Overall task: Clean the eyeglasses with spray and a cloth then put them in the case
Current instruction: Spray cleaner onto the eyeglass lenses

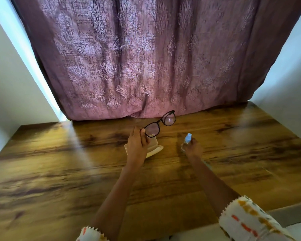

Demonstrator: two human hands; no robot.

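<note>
Wooden worktop (pixel 59 171) is sitting before a purple patterned curtain (pixel 129 58). Above the worktop the left hand (pixel 137 145) is holding the eyeglasses (pixel 159 125) up, its grip pinching one end of the frame. Grip of the right hand (pixel 193 148) is wrapping the spray bottle (pixel 187 140), near the cream case (pixel 156 150) lying partly hidden behind the left hand.

Dim, warm scene, lit from behind: daylight glows through the curtain (pixel 146 58) and leaks as a white strip down its left edge. Pale sheen streaks the table (pixel 68 153), strongest far left and far right. One lens of the glasses (pixel 161 121) catches a bright spot. Everything is slightly soft, and the sleeves (pixel 250 221) blur most. Wide-angle bending slants the walls (pixel 7 75) inward
</note>
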